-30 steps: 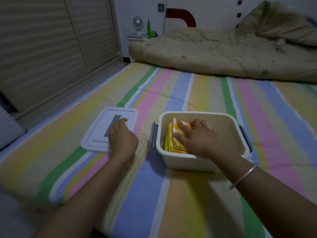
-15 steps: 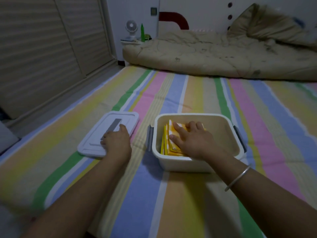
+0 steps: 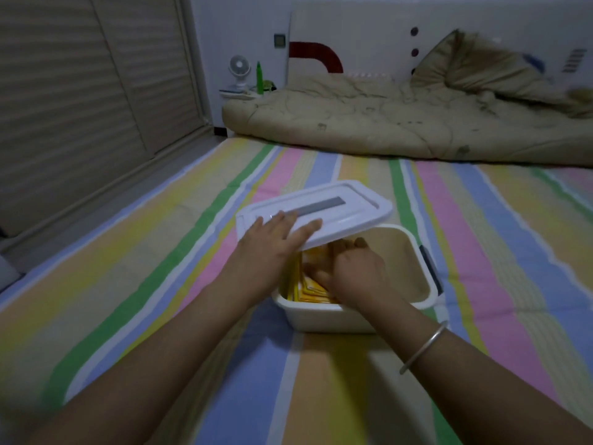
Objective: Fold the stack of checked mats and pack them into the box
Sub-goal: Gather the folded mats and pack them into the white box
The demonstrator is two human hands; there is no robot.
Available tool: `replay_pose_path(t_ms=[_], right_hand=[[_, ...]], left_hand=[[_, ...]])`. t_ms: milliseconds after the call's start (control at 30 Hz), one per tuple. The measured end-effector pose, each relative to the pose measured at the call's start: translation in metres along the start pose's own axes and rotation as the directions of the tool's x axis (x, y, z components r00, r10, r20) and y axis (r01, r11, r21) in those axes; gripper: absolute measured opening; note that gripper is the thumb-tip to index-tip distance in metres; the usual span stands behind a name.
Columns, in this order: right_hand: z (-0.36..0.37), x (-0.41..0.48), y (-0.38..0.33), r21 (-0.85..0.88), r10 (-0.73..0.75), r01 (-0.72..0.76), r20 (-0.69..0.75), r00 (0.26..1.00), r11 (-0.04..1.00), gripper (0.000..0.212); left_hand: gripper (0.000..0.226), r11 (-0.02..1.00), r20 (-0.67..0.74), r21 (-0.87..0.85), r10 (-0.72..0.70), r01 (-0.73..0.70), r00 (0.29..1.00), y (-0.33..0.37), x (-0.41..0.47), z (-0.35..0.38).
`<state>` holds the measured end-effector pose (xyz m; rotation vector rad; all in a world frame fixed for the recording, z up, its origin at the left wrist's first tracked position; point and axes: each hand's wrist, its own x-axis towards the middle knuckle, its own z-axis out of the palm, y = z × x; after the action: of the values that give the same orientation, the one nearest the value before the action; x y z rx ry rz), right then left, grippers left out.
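My left hand [image 3: 272, 242] holds the lid [image 3: 346, 207] tilted over the left and far side of the box [image 3: 414, 252], fingers laid flat on top, thumb out of my sight. My right hand [image 3: 356, 271] lies inside the box with loosely straight fingers, pressing the yellow mats [image 3: 311, 289] packed at the box's left side. Its fingertips are hidden under the lid.
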<state>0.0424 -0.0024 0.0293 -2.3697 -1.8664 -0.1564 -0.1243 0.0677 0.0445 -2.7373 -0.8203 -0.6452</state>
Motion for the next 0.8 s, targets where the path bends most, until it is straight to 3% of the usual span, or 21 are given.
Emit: replay_pose_path(t_ms=[133, 233, 333, 433, 533, 667, 800], right_hand=[[-0.006, -0.014, -0.012, 0.066, 0.072, -0.060, -0.181, 0.981, 0.996, 0.048], [-0.004, -0.024, -0.007, 0.165, 0.108, -0.070, -0.230, 0.967, 0.984, 0.023], [-0.003, -0.039, 0.017, 0.323, 0.027, 0.025, -0.157, 0.987, 0.946, 0.037], [-0.008, -0.053, 0.031, 0.199, -0.072, 0.097, -0.130, 0.989, 0.975, 0.044], [-0.008, -0.056, 0.025, 0.193, -0.039, 0.094, -0.272, 0.962, 0.977, 0.021], [0.000, -0.062, 0.021, 0.295, 0.081, 0.055, -0.432, 0.898, 0.954, 0.024], [0.003, -0.069, 0.021, 0.216, 0.112, 0.018, -0.573, 0.812, 0.976, 0.037]], left_hand=[[0.068, 0.998, 0.175, -0.046, -0.022, 0.030, 0.984, 0.007, 0.003, 0.005], [0.075, 0.995, 0.191, -0.097, 0.018, 0.000, 0.981, 0.007, 0.001, 0.015], [0.091, 0.988, 0.171, -0.115, 0.117, -0.098, 0.978, 0.004, 0.002, 0.023], [0.085, 0.984, 0.158, -0.111, 0.159, -0.142, 0.975, 0.007, 0.003, 0.018], [0.064, 0.979, 0.177, -0.180, 0.128, -0.096, 0.976, 0.012, 0.003, 0.014], [0.067, 0.954, 0.201, -0.301, 0.080, -0.016, 0.976, 0.007, -0.005, 0.017], [0.066, 0.936, 0.230, -0.351, 0.103, -0.017, 0.968, 0.006, -0.013, 0.012]])
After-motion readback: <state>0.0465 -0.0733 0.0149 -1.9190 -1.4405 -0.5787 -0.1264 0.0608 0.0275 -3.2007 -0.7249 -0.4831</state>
